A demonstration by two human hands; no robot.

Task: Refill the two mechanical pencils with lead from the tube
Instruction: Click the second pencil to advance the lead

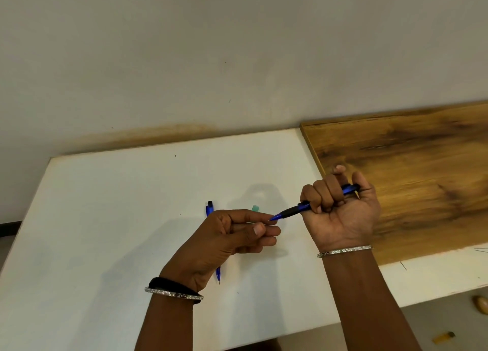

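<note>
Fingers of my right hand (340,205) are wrapped in a fist around a blue plastic mechanical pencil with a black grip (293,211), thumb up at its cap end, tip aimed left, right of the frame's centre. My left hand (232,234) pinches thumb and forefinger closed just at that tip; whether a lead sits between them I cannot tell, it is too thin to see. I judge this is feeding or seating lead at the tip, so I want the pencil steady, the pinch light, and any push kept straight along the barrel, since lead snaps sideways. A second blue mechanical pencil (210,208) lies on the white tabletop (118,205), partly under my left hand. A pale green tube end (255,208) peeks out behind my left fingers. Print on the held barrel is too small to read.
</note>
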